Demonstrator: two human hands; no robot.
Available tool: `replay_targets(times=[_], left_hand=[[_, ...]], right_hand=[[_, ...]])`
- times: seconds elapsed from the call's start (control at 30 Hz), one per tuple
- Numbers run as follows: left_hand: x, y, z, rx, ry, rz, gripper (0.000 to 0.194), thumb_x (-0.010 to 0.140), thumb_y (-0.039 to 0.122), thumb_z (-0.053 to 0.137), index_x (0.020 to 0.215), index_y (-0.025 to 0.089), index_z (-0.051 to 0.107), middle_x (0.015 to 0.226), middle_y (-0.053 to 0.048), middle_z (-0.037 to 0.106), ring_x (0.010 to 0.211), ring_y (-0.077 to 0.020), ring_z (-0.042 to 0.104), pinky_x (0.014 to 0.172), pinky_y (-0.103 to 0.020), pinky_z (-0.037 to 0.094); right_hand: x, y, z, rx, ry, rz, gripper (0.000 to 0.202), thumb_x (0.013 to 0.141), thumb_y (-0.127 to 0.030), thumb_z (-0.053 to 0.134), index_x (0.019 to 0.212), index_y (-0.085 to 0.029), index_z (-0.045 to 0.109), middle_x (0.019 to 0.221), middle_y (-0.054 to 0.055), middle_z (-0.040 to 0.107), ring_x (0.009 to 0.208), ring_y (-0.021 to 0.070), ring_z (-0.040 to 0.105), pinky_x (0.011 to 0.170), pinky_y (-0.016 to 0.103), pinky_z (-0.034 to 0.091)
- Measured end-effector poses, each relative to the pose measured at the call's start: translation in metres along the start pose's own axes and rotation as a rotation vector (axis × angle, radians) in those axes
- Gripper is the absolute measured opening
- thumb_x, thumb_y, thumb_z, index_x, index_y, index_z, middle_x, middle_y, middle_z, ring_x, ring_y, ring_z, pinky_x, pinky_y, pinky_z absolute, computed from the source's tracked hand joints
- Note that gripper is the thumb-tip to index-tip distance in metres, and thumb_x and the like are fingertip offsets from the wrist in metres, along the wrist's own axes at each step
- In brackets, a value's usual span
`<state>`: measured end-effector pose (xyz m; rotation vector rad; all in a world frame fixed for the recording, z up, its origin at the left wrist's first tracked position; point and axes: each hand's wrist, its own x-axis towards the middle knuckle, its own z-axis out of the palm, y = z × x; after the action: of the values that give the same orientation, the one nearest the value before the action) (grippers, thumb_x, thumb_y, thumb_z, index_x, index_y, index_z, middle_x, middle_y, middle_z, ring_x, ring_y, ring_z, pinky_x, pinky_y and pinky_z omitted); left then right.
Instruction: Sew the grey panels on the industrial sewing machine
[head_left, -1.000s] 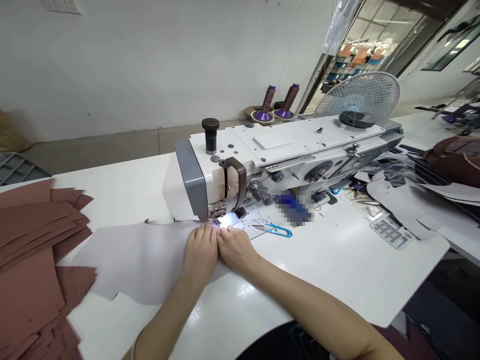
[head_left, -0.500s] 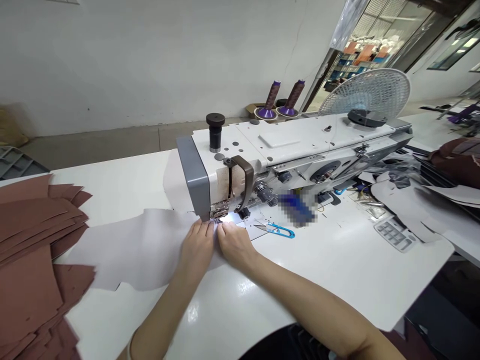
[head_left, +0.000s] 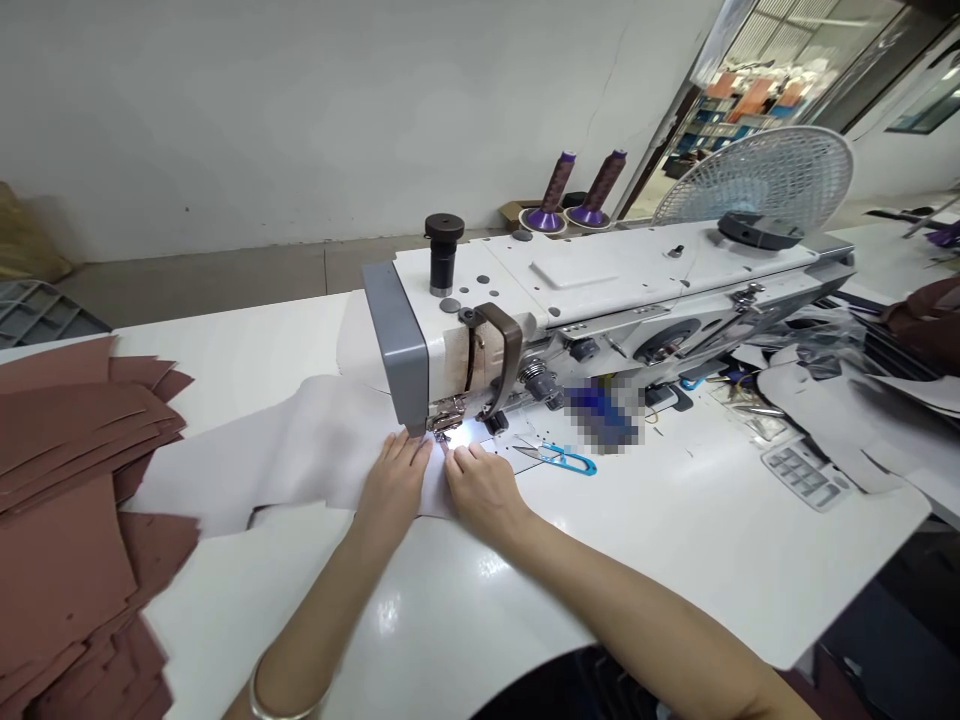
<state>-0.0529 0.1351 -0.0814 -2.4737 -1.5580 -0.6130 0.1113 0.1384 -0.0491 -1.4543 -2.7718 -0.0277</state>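
Observation:
A pale grey cut piece of sheet material (head_left: 292,450) lies across the white table and runs under the head of a sewing machine (head_left: 450,350). My left hand (head_left: 394,485) is closed on it just left of and in front of the lit presser foot (head_left: 442,436), fingers close together. On the right of the foot, my right hand (head_left: 484,490) holds the piece near its edge with bent fingers. Both thumbs are mostly hidden. Right of my right hand lie small blue-handled thread snips (head_left: 566,459), touched by neither hand.
Stacked brown cut pieces (head_left: 67,500) cover the table's left side. Two brown thread cones (head_left: 559,185) and a white fan (head_left: 772,175) stand behind the machine. On the right are a clear-lidded box (head_left: 806,475) and loose grey pieces (head_left: 832,410). A pixelated patch hides something beside the machine.
The grey piece has shifted and its left part has swung away from me, its front edge now further back. Both hands stay at the presser foot, slightly further apart. The view has turned a little left.

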Motion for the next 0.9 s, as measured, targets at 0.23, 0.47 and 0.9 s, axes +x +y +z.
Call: replay_targets(times=[0.23,0.47,0.9], left_hand=[[-0.005,0.041,0.004,0.078,0.053,-0.132,0.035,0.086,0.007,0.035,0.111,0.010,0.059,0.113,-0.017,0.062,0.112,-0.0277,0.054,0.095,-0.047,0.043],[-0.004,0.032,0.012,0.056,-0.011,-0.116,0.038,0.087,0.008,0.030,0.116,0.005,0.055,0.118,-0.021,0.060,0.119,-0.0296,0.050,0.099,-0.050,0.040],[-0.008,0.040,0.001,0.117,0.254,0.046,0.028,0.083,0.003,0.041,0.103,0.006,0.061,0.104,-0.017,0.066,0.102,-0.0262,0.059,0.088,-0.041,0.049]], right_hand=[[0.006,-0.002,0.005,0.032,0.014,-0.030,0.018,0.089,-0.010,0.040,0.089,-0.015,0.058,0.086,0.010,0.059,0.082,0.0201,0.050,0.058,0.028,0.034],[-0.002,-0.008,0.007,0.024,0.020,0.009,0.019,0.088,-0.009,0.039,0.098,-0.012,0.056,0.084,0.010,0.059,0.076,0.0195,0.050,0.057,0.029,0.033],[0.001,-0.006,-0.001,0.054,-0.049,0.079,0.019,0.093,-0.012,0.036,0.099,-0.014,0.054,0.085,0.008,0.059,0.076,0.0181,0.051,0.053,0.028,0.029]])
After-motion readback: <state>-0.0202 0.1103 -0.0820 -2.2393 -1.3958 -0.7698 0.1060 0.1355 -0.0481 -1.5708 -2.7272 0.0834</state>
